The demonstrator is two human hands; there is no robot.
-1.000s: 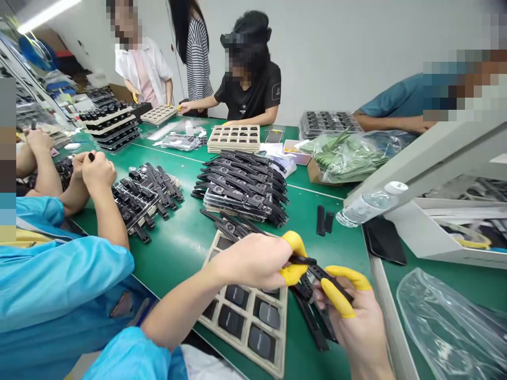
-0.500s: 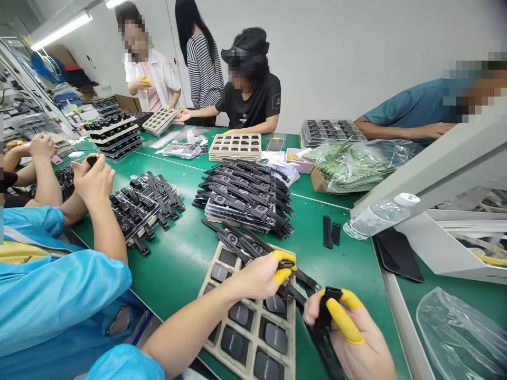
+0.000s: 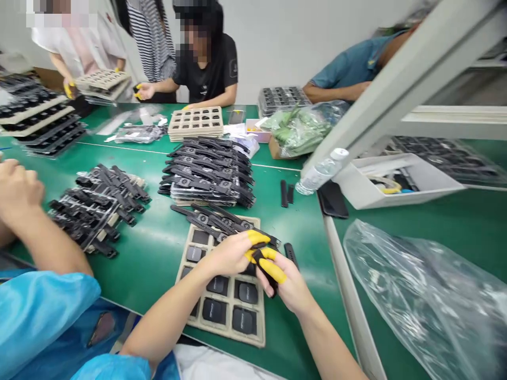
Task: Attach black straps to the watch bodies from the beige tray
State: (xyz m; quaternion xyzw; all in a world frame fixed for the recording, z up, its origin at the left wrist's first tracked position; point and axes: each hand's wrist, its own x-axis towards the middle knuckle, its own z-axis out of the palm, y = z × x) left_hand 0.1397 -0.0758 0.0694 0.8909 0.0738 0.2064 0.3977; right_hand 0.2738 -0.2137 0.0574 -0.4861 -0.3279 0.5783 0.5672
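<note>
My left hand (image 3: 233,252), in yellow finger cots, pinches a small dark watch body (image 3: 260,245) above the beige tray (image 3: 260,316). Close against it, my right hand (image 3: 288,279), also with yellow finger cots, grips a black watch strap (image 3: 258,257). The fingers of both hands meet, and they hide most of the joint between the two parts. Square black watch faces (image 3: 246,291) sit in the tray's compartments below. Several strapped watches (image 3: 225,222) lie across the tray's far end. A loose strap piece (image 3: 291,255) rests just beyond my right hand.
A tall stack of strapped watches (image 3: 208,174) stands beyond the tray; another pile (image 3: 99,206) is at left, near a co-worker's arm (image 3: 51,237). Two strap pieces (image 3: 284,194), a bottle (image 3: 322,171), a phone (image 3: 333,199) and a plastic bag (image 3: 412,285) lie to the right.
My right hand has moved left and away from me, bringing the strap up to the watch body in my left hand. The camera view has turned to the right.
</note>
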